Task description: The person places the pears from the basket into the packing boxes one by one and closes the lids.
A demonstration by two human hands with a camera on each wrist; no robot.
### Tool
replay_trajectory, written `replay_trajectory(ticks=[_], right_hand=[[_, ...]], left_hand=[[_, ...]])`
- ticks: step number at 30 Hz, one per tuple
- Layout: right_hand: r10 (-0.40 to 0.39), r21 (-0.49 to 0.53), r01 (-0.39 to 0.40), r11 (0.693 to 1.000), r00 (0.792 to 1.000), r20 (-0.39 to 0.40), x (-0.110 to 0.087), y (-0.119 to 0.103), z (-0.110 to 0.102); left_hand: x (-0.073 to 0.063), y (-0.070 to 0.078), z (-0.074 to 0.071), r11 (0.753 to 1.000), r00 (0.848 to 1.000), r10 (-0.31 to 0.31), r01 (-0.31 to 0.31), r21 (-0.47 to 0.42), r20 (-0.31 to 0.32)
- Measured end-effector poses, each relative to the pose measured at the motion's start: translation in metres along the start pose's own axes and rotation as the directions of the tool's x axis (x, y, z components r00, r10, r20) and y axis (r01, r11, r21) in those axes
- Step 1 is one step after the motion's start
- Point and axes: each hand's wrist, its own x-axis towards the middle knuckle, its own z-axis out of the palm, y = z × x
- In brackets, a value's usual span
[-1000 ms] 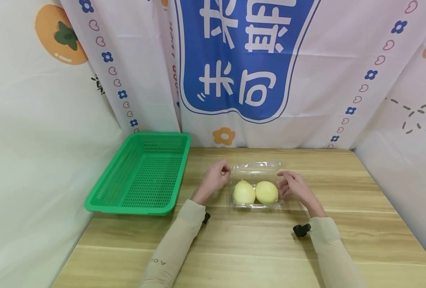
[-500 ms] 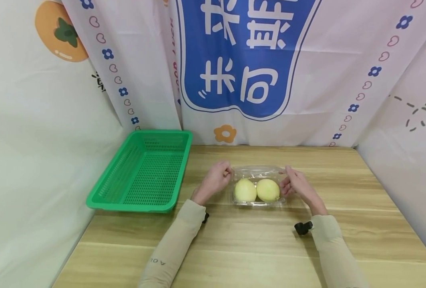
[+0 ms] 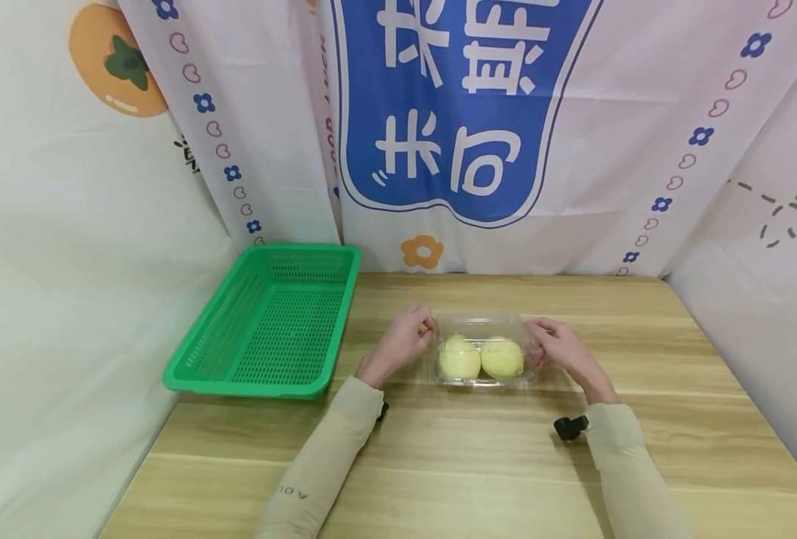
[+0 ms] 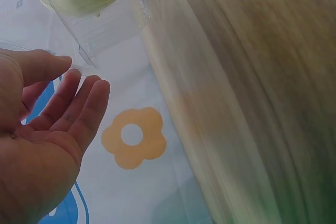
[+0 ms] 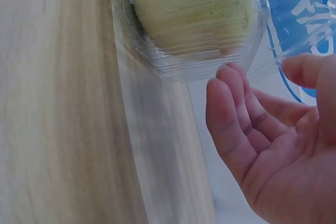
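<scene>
Two pale yellow pears (image 3: 460, 361) lie side by side in a clear plastic clamshell box (image 3: 486, 383) on the wooden table. The box's hinged lid (image 3: 482, 327) slants over them from the far side. At the lid's left corner, my left hand (image 3: 401, 338) pinches the plastic edge between thumb and forefinger; its other fingers curve loosely in the left wrist view. My right hand (image 3: 563, 350) holds the lid's right edge by the thumb and forefinger, while its other fingertips (image 5: 219, 90) come right up to the box's side. Speckled skin of one pear shows through the plastic in the right wrist view.
A green plastic basket (image 3: 243, 388) with perforated walls stands at the left of the table (image 3: 479, 471). Behind the table hangs a printed white cloth (image 3: 587, 187), and more white cloth hangs at both sides.
The lid has come down from its raised position at the back toward the pears. My right hand first rose slightly, then lowered at the lid's edge; my left hand hardly moved.
</scene>
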Motion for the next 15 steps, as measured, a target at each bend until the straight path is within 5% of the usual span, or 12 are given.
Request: replay_trajectory(ticks=[11, 15], right_hand=[[-0.006, -0.047, 0.007, 0.999, 1.0, 0.013, -0.001, 0.003, 0.002], [-0.027, -0.071, 0.029, 0.997, 0.999, 0.025, -0.002, -0.001, 0.002]], left_hand=[[-0.013, 0.002, 0.001, 0.996, 0.999, 0.049, -0.05, 0.072, 0.019], [-0.018, 0.006, -0.002, 0.998, 0.997, 0.002, -0.007, 0.068, 0.074]])
